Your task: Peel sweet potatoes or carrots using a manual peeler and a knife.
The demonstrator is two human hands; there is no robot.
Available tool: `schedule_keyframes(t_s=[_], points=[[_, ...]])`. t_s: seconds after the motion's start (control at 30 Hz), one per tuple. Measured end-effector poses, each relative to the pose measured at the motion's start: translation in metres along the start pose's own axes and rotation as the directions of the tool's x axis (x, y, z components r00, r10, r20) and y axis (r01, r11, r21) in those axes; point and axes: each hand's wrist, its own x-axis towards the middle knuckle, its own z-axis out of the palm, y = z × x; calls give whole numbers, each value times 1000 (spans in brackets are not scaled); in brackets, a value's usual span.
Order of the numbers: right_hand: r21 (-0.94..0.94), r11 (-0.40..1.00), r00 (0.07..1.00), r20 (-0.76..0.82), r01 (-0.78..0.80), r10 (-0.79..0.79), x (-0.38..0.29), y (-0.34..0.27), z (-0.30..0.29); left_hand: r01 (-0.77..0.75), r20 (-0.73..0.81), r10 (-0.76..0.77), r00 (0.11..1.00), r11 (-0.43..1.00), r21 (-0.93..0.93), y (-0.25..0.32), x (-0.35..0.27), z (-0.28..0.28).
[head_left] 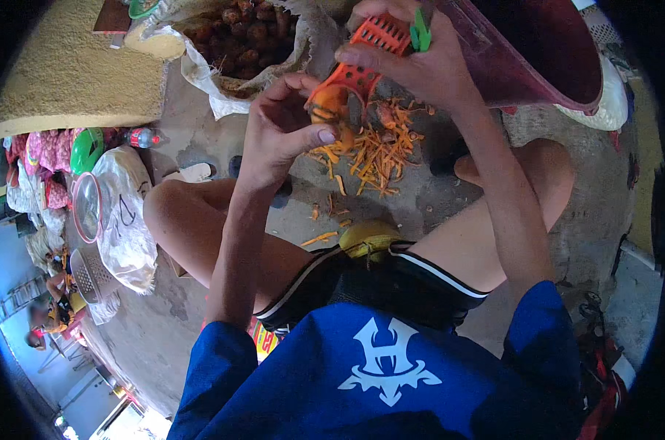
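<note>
My left hand [275, 129] grips a partly peeled orange root vegetable [328, 103], which looks like a carrot. An orange-red plastic peeler [353, 78] with slots and holes is held in my right hand [429, 69], its forked end against the vegetable. A green piece [420, 33] sticks out beside the right hand; I cannot tell whether it belongs to the peeler. Beneath both hands, a heap of orange peelings [379, 165] lies on the concrete floor. Beyond the left hand stands an open woven sack [225, 88] of brownish-red root vegetables [250, 41].
A large maroon tub [508, 71] leans at upper right. Along the left are a white woven sack [126, 231], a pink-rimmed basket [88, 206], a grey perforated basket [93, 275], a green bowl [88, 149] and a plastic bottle [141, 137]. Another person [55, 313] is farther off at left.
</note>
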Motion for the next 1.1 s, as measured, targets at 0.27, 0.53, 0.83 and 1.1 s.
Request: schedule_keyframes(t_s=[0.27, 0.53, 0.83, 1.1], points=[[-126, 984, 992, -17, -129, 128, 2, 3, -16, 12, 6, -12, 1000, 1000, -24, 4, 2, 4], [-162, 975, 987, -58, -155, 147, 4, -5, -17, -50, 59, 51, 997, 999, -17, 1, 0, -2], [-129, 990, 998, 22, -57, 60, 3, -10, -4, -36, 1, 36, 999, 998, -48, -4, -3, 1], [-201, 977, 997, -1, -77, 79, 2, -16, -4, -13, 46, 17, 999, 995, -100, 3, -1, -3]])
